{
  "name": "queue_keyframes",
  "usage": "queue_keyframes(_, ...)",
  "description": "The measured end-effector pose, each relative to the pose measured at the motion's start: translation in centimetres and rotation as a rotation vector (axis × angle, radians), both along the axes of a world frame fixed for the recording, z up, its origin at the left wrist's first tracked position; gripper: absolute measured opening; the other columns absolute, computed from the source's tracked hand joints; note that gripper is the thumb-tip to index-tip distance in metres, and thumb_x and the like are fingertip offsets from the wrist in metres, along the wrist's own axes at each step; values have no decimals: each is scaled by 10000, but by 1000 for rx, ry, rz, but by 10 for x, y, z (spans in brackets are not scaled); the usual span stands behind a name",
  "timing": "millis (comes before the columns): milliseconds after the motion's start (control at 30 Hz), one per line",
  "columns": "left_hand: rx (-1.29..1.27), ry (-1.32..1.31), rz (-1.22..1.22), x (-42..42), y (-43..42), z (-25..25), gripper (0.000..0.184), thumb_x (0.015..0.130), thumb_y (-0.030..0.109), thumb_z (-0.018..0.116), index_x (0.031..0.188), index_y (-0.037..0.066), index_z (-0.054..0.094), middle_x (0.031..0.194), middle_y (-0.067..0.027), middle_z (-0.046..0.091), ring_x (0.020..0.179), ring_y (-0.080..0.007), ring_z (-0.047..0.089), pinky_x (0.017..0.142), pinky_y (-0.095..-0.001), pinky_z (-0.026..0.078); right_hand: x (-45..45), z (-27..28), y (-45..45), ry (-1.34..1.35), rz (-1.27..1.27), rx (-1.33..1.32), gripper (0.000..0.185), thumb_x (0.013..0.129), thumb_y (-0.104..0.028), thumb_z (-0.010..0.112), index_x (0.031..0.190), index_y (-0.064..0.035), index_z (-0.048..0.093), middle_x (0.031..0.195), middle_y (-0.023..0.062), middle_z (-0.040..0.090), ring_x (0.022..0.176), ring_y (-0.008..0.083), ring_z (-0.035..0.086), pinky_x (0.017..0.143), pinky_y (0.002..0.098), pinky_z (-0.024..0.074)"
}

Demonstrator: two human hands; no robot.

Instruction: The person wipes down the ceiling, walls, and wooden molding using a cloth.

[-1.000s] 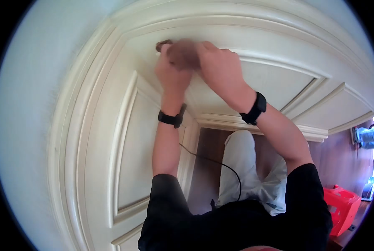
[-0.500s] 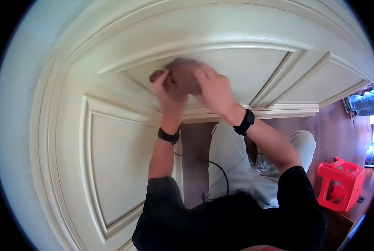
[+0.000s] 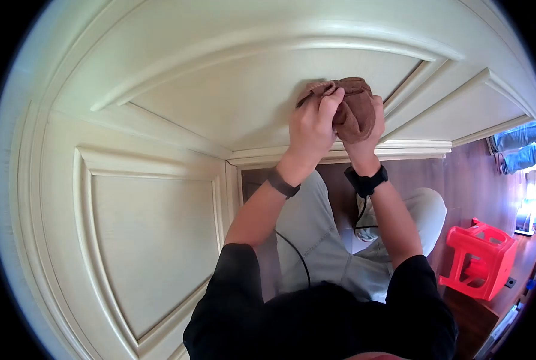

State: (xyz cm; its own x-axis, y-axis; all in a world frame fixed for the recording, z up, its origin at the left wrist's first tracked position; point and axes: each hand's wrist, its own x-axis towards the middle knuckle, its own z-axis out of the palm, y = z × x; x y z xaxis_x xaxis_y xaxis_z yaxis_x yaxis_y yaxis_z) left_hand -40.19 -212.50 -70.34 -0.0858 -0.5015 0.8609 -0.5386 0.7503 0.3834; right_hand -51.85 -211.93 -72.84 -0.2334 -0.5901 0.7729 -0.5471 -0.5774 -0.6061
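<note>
A bunched brown cloth (image 3: 357, 111) is held between both hands in front of the cream panelled wall (image 3: 250, 96). My left hand (image 3: 313, 129) has its fingers wrapped around the cloth's left side, with the thumb on top. On the right side, my right hand (image 3: 367, 146) grips the same cloth, its fingers partly hidden behind the folds. Both wrists wear dark bands. Whether the cloth presses on the panel I cannot tell.
A red plastic stool (image 3: 481, 258) stands at the right by a wooden surface (image 3: 523, 264). A thin black cable (image 3: 301, 255) runs across my legs. Another person's jeans-clad legs (image 3: 520, 147) show at the far right. Raised moulding (image 3: 340, 43) frames the panel.
Both hands have moved right along the panel with the cloth. The cloth is now gathered into a bundle, and the view has shifted slightly.
</note>
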Motion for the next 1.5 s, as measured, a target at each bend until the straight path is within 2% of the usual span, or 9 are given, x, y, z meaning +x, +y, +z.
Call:
queue_keyframes(167,154,-6,35,28,10,-34,430,715,-26,683,1124,43,569,1036,-184,653,979,-359,644,815,-413,539,19,-28,3,57,113,165,251,851,-41,642,1097,-25,598,983,139,623,858,280,657,732,335,531)
queue_keyframes(200,189,6,17,40,11,-42,471,719,15,726,1155,42,550,1061,-183,649,1007,-359,636,832,-404,531,29,-26,0,89,91,-19,238,832,9,579,1066,-27,599,983,142,622,853,304,652,722,351,539)
queue_keyframes(333,270,139,56,78,22,-46,418,822,-17,676,1191,39,488,1165,-138,542,1092,-239,533,936,-324,443,60,-21,-4,269,196,44,354,682,-69,668,1029,-66,595,931,103,590,782,317,622,630,384,534)
queue_keyframes(533,206,287,284,104,25,-5,364,865,-59,597,1190,37,465,1150,-139,537,1127,-237,515,980,-342,411,105,40,1,235,236,9,447,654,-70,716,1082,-112,595,911,62,580,736,283,615,566,360,508)
queue_keyframes(800,46,274,88,51,7,46,392,798,-24,661,1159,29,520,1104,-159,545,1127,-308,489,999,-374,387,55,79,-5,213,52,-145,448,613,-28,723,1043,-90,612,868,88,596,705,293,611,545,356,494)
queue_keyframes(900,-27,246,130,27,0,42,377,763,85,737,1111,79,594,1094,-164,650,1020,-342,637,879,-391,502,26,72,-5,214,53,-122,330,740,-2,702,1055,-19,605,914,139,608,780,305,640,669,327,516)
queue_keyframes(933,-25,237,102,20,1,42,349,758,55,718,1088,68,605,1091,-184,649,1034,-348,639,869,-407,512,20,67,-7,221,21,-158,423,660,-14,707,1070,-72,618,915,137,609,747,329,625,608,367,518)
queue_keyframes(1067,-10,160,36,6,1,25,392,718,-47,683,1088,52,596,1020,-184,661,1009,-361,640,832,-413,537,3,39,-5,175,2,-78,391,766,-34,697,1144,-58,602,958,135,630,806,318,646,684,345,525)
queue_keyframes(1500,388,173,87,72,24,-54,428,754,-5,705,1149,51,550,1160,-183,615,1088,-337,608,884,-379,505,55,-16,0,269,176,38,295,708,2,628,997,-52,607,939,106,633,773,299,634,633,361,525)
